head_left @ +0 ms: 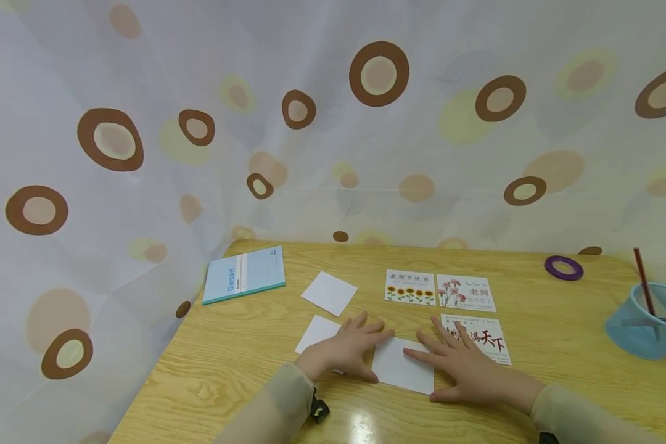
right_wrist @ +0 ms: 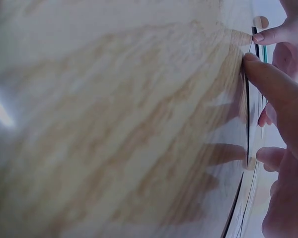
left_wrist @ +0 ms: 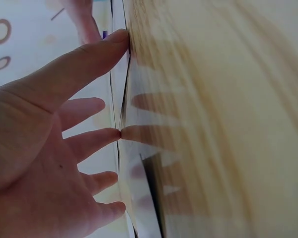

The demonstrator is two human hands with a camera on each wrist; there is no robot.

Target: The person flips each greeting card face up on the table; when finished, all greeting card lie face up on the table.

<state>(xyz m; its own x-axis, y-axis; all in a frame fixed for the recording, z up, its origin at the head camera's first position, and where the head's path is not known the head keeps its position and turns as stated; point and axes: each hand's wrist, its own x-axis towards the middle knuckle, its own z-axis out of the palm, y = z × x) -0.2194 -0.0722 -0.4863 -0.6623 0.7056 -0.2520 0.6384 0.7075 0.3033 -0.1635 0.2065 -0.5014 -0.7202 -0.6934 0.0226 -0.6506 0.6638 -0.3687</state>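
A blank white card [head_left: 402, 365] lies flat on the wooden table between the two hands in the head view. My left hand [head_left: 348, 349] is spread at its left side, thumb and fingertips right at the edge. On the other side my right hand [head_left: 466, 369] is spread too, its thumb and index finger at the card's right edge. Its other fingers reach over a card with red lettering [head_left: 491, 341]. Partly under the left hand lies a second blank card [head_left: 316, 332]. Both wrist views show straight fingers, the left thumb [left_wrist: 104, 47] and right thumb [right_wrist: 268, 74] at thin card edges.
A third blank card [head_left: 330, 293] lies farther back. Behind the right hand are a sunflower card [head_left: 410, 288] and a carnation card [head_left: 466, 293]. A blue notebook [head_left: 244, 275] is at back left, a purple ring [head_left: 563, 268] at back right, and a blue cup [head_left: 638, 327] with sticks at far right.
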